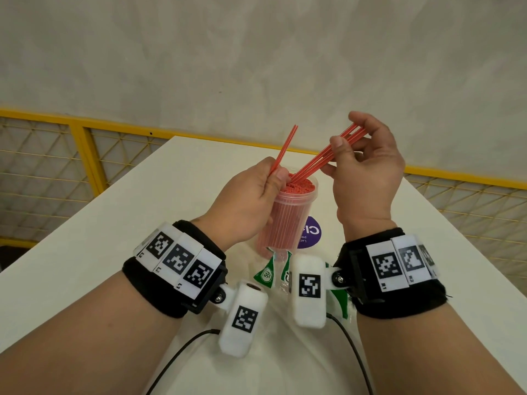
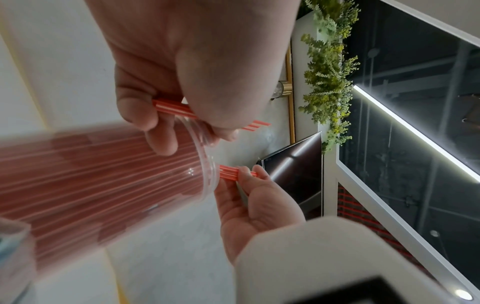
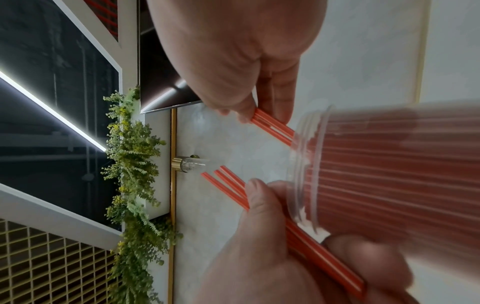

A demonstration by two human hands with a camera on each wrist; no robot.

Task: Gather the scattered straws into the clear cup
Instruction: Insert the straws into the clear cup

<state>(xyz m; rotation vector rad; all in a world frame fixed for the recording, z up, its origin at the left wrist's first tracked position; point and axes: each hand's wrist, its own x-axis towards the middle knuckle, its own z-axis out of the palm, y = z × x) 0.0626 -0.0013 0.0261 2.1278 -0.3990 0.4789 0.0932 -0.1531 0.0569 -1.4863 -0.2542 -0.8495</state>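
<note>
White table (image 1: 142, 223): right hand (image 1: 368, 178) fingers pinch straws (image 1: 322, 155) slanting into clear cup (image 1: 285, 218); left hand (image 1: 245, 206) grips both.

You're in some kind of showroom or café-style commercial space, not a home: yellow mesh fencing (image 1: 57, 172) rings the white table (image 1: 159, 212), and beyond that table there's a fake-plant garland (image 3: 132, 164), a strip light (image 2: 415, 133) and a dark wall screen (image 2: 293, 168).

A green packet (image 1: 267, 274) reads "50"; a purple sticker (image 1: 311, 234) shows "Cl".
</note>
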